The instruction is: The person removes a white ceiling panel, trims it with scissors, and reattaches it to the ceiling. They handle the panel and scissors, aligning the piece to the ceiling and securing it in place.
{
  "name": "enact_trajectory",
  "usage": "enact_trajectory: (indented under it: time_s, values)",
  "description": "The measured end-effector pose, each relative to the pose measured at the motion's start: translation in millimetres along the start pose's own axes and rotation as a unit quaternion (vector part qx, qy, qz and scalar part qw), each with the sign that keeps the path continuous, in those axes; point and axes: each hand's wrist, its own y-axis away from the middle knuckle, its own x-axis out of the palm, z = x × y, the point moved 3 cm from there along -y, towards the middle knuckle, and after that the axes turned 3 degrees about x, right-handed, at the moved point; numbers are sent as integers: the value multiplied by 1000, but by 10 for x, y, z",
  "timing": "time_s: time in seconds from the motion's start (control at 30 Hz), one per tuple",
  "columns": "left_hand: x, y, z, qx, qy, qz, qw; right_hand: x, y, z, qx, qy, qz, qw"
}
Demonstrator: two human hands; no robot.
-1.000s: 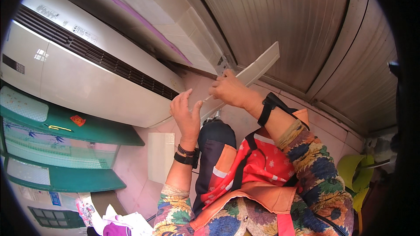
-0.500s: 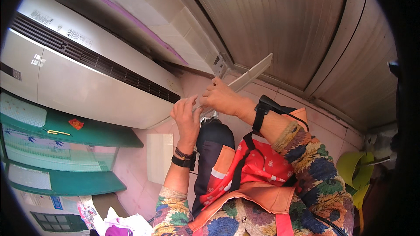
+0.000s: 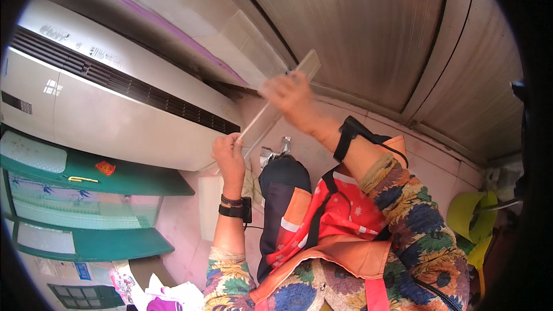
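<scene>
The far end of the strip (image 3: 311, 64) has swung round toward one o'clock. The right hand (image 3: 285, 95), now blurred, has moved up toward twelve; the left hand (image 3: 228, 152) has dropped toward nine, fingers curled at the near end.

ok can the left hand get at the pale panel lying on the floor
Probably not straight away: the left hand seems to be pinching one end of the long pale strip and would likely have to let go first. Otherwise, nothing seems to lie on the visible part of the pale panel.
</scene>
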Motion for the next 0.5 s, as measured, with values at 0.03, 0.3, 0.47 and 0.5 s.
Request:
enact_trajectory:
  time_s: [0.03, 0.3, 0.47, 0.5]
  values:
    - [-42, 12, 62, -24, 31, -8, 999, -40, -29, -98, 40, 3, -20, 999]
    - [-186, -46, 410, -178, 221, -29, 958, 30, 78, -618, 415, -141, -7, 899]
    - [-122, -86, 472, -157, 184, -20, 970, 234, 232, -752, 486, -183, 75, 851]
    - [-96, -77, 493, -142, 147, -19, 979, 237, 241, -803, 489, -194, 41, 850]
